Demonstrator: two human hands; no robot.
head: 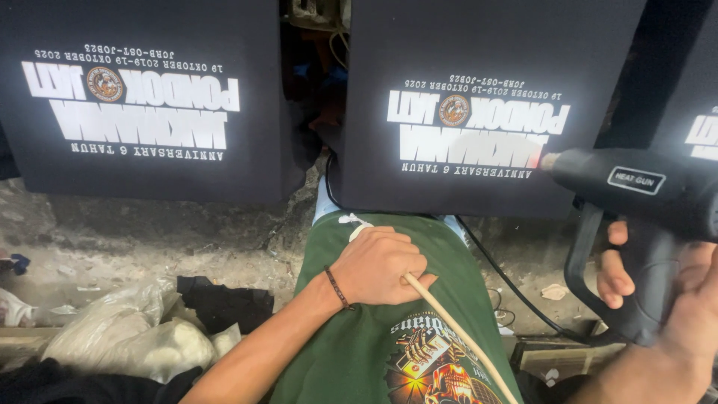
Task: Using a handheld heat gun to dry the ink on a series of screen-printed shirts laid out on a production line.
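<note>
I see the L hand [380, 267] fisted on a thin wooden stick [456, 333], resting on the green shirt [359, 352]. R hand [673, 292] grips the black heat gun [643, 194], nozzle at the right edge of the middle printed platen [486, 105]. Risk: nozzle looks v. close, maybe touching, so lingering could scorch the white print.

Single head-worn view, steeply downward and close over the lap, toward black printed shirts [479, 112] ahead.
</note>
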